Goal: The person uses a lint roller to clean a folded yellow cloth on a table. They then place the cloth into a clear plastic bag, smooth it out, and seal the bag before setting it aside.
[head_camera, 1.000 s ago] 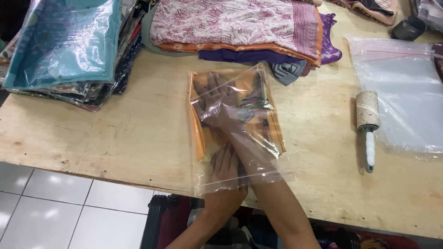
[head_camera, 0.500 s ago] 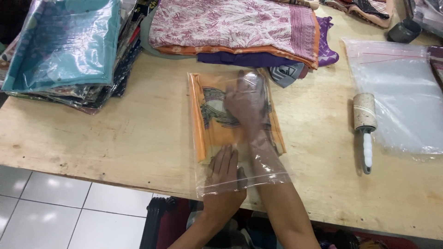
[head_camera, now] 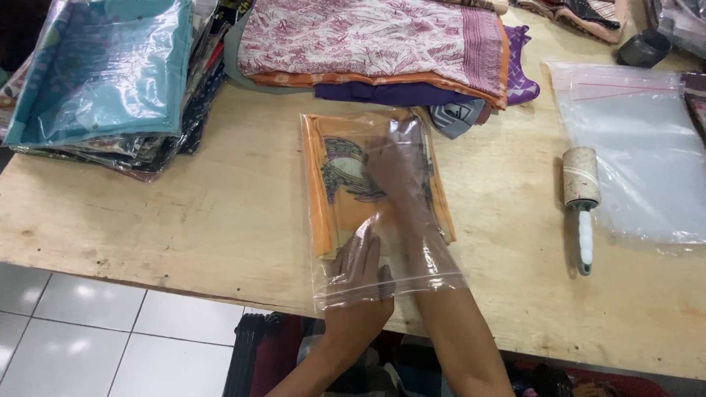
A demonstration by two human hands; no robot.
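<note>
On the wooden table (head_camera: 184,213), everything sat around the clear plastic bag (head_camera: 382,213) lying near the front edge. Far to the left of the bag rose a stack of bagged fabrics (head_camera: 110,81), a teal one on top. Inside the bag lay a folded orange patterned cloth (head_camera: 338,176), filling its upper part. At the bag's open lower end the left hand (head_camera: 360,268) lay flat, fingers spread and open, pressing down on the plastic and gripping nothing. Beside it, the right hand (head_camera: 397,173) was pushed through the mouth and deep into the bag, fingers stretched out flat on top of the cloth, palm down, not closed around anything. Behind the bag lay a pile of folded cloths (head_camera: 375,44), pink print over orange and purple. Right of the bag lay a lint roller (head_camera: 581,198), and beyond it an empty clear bag (head_camera: 640,154).
</note>
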